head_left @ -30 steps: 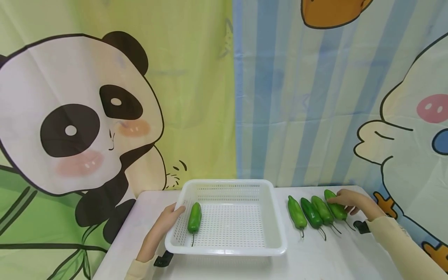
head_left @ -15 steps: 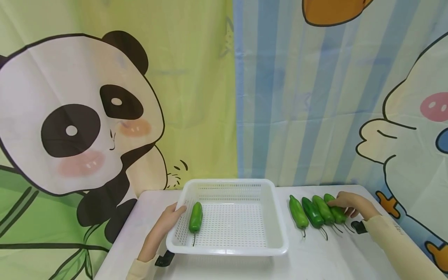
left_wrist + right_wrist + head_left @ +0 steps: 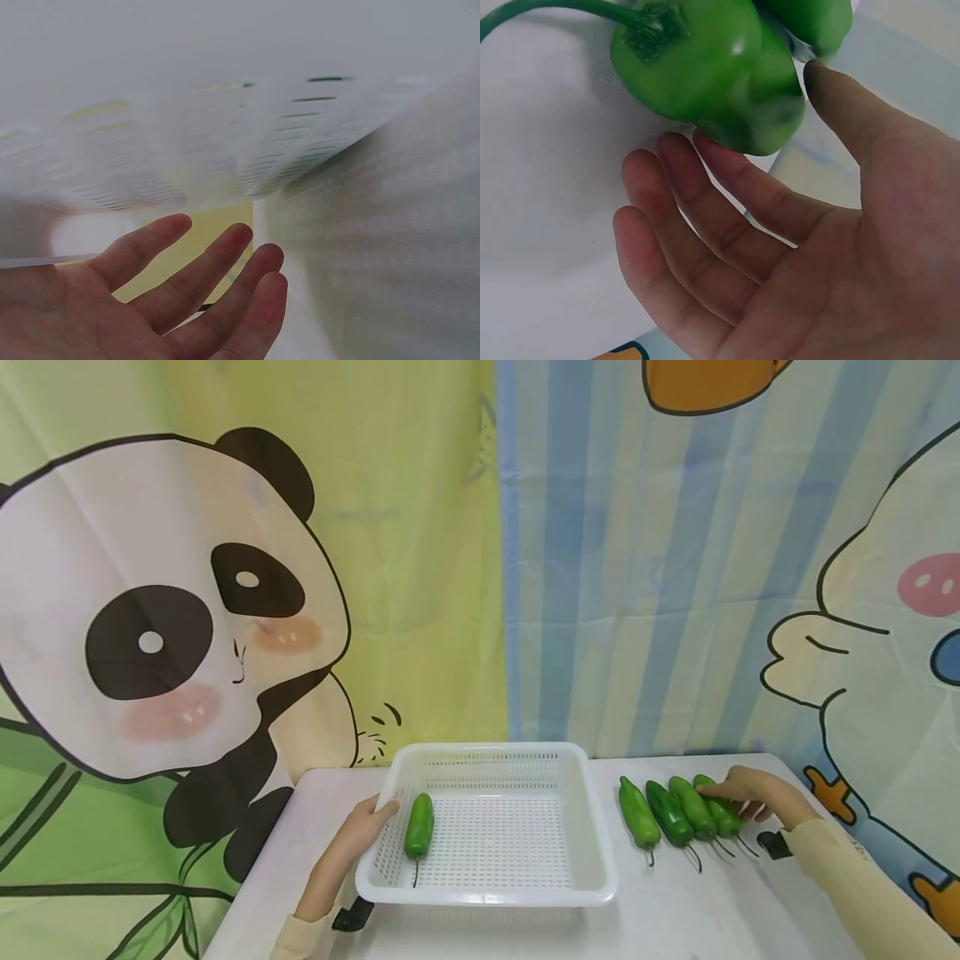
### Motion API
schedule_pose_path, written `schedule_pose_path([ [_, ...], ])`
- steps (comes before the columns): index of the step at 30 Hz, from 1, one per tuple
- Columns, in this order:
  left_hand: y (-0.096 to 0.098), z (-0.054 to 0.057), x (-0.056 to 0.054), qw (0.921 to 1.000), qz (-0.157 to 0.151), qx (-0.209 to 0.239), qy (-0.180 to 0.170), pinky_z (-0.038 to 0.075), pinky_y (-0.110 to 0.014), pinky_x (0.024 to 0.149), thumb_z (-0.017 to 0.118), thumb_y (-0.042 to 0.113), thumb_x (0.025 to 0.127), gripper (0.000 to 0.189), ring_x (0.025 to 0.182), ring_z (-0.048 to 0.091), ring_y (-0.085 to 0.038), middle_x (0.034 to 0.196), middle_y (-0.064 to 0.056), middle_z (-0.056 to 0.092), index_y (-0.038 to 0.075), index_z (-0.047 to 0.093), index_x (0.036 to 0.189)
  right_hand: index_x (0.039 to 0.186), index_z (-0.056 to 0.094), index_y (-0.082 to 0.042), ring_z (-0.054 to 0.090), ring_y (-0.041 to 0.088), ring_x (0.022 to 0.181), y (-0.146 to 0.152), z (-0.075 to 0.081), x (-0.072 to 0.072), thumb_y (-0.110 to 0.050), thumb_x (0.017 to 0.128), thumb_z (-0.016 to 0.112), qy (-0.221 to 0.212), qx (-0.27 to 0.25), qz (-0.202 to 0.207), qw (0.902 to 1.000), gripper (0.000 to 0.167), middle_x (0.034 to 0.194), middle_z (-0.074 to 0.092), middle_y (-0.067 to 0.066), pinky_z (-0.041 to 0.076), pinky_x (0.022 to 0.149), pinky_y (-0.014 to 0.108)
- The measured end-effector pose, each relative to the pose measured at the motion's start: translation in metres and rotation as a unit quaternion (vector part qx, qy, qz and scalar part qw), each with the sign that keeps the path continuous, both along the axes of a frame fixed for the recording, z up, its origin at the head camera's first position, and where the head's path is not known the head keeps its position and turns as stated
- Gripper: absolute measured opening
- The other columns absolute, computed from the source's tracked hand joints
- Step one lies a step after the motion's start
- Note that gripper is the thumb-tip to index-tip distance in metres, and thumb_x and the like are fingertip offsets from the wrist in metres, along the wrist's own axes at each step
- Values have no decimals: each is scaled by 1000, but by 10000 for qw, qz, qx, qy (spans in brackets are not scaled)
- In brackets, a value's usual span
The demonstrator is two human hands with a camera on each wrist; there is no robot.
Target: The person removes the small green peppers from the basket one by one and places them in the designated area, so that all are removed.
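Note:
A white plastic basket with perforated walls and floor stands on the table. One green pepper lies inside it along the left wall. My left hand holds the basket's left rim, thumb over the edge; in the left wrist view its fingers lie spread against the outer side. To the basket's right, several green peppers lie in a slanted row, stems toward me. My right hand grips the rightmost green pepper, thumb on one side and fingers on the other, at table level.
A white cloth covers the table. Behind its back edge hangs a printed curtain with a panda and blue stripes. A black strap piece sits at my left wrist.
The rightmost pepper has shifted slightly toward me and closer to its neighbour, with my right hand on it. My left hand and the basket stay practically where they were.

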State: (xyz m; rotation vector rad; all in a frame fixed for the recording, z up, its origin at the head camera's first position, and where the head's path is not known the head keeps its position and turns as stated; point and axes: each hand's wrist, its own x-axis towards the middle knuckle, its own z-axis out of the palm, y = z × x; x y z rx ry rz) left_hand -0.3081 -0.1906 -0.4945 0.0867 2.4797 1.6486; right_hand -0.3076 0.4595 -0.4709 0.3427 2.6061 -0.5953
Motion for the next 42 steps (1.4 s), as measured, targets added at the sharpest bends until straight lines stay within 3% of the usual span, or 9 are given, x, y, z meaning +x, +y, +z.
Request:
schedule_pose_path([
  [11,0,0,2,10000,-6,-12,-3,66,-43,61,45,30,106,54,84,76,-35,125,-30,65,4,39,153,108,53,13,63,31,82,-6,16,8,-58,96,56,320,-18,96,9994,72,93,63,22,59,69,41],
  [20,2,1,3,9999,-34,153,4,67,-42,63,44,28,107,51,86,76,-35,127,-30,64,6,40,153,117,49,21,63,30,80,-1,20,6,-61,96,55,610,41,-12,9981,84,95,61,26,58,66,38],
  [28,5,2,2,9999,7,159,4,66,-42,62,46,26,106,51,85,76,-34,126,-28,66,6,40,153,122,46,23,61,30,78,-8,33,4,-63,96,53,1159,99,216,9930,90,102,59,32,56,61,37],
  [35,3,2,2,9999,14,146,3,66,-42,62,45,27,106,51,85,76,-33,124,-27,66,6,40,153,113,55,14,60,26,71,-32,38,1,-59,98,52,1524,-66,480,9871,75,89,63,23,55,56,36],
  [42,0,1,1,10000,-3,61,-8,66,-42,63,44,28,107,52,86,76,-34,126,-29,65,4,39,153,122,54,14,62,25,69,-61,37,0,-48,102,54,1645,-825,397,9821,65,100,67,24,53,54,37],
])
